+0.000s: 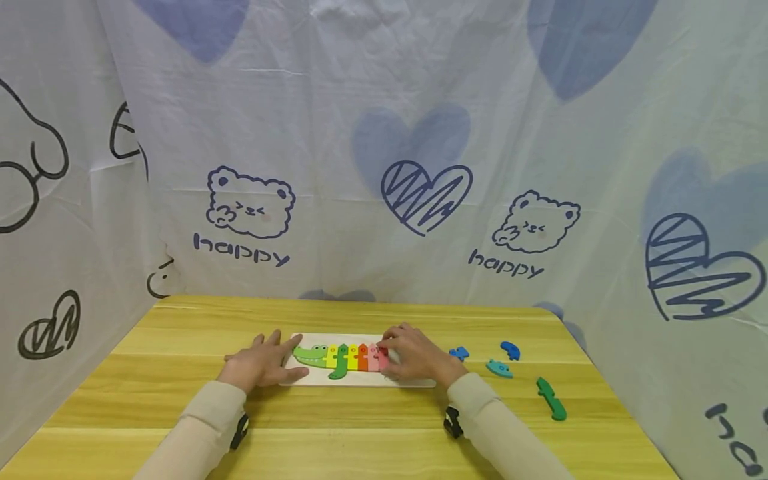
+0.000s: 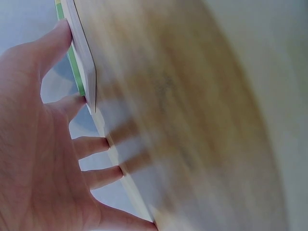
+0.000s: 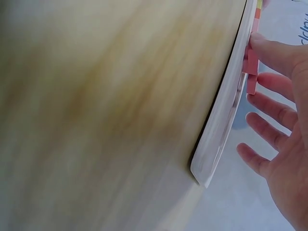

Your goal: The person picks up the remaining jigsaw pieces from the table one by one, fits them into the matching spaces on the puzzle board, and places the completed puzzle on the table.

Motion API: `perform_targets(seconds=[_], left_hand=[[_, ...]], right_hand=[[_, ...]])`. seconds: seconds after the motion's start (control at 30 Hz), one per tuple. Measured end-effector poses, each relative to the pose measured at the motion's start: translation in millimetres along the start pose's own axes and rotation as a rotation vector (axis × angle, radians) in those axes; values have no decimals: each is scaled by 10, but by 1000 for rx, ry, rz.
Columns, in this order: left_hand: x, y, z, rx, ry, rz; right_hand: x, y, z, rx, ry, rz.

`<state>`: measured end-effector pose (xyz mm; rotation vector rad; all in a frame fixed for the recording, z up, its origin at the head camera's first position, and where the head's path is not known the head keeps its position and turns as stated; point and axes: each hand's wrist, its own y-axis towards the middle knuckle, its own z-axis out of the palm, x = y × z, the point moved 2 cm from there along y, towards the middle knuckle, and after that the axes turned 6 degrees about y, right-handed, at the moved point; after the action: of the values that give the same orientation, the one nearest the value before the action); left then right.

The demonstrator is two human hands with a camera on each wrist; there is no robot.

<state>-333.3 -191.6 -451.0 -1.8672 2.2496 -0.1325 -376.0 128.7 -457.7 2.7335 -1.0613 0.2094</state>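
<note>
A crocodile puzzle lies on a white board (image 1: pixel 366 380) in the middle of the table, with a green head (image 1: pixel 310 356) at the left and yellow, green, orange and pink pieces joined after it. My left hand (image 1: pixel 259 363) rests at the board's left end, fingers spread, thumb and index finger touching its edge. Over the right part of the puzzle, my right hand (image 1: pixel 417 357) pinches a pink puzzle piece (image 3: pixel 252 62) between thumb and fingers. That piece stands partly above the board in the right wrist view. The hand hides part of the board in the head view.
Loose pieces lie right of the board: a blue piece (image 1: pixel 459 353), a dark blue curved piece (image 1: pixel 511 350), a light blue piece (image 1: pixel 499 369) and a long green piece (image 1: pixel 551 399). A patterned white curtain (image 1: pixel 336 133) hangs behind the wooden table (image 1: pixel 336 433).
</note>
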Motion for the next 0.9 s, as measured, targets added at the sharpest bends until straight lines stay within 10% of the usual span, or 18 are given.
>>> perform_targets(seconds=[0.9], left_hand=[[15, 21, 23, 2, 5, -1]], right_hand=[[-29, 19, -5, 52, 45, 54]])
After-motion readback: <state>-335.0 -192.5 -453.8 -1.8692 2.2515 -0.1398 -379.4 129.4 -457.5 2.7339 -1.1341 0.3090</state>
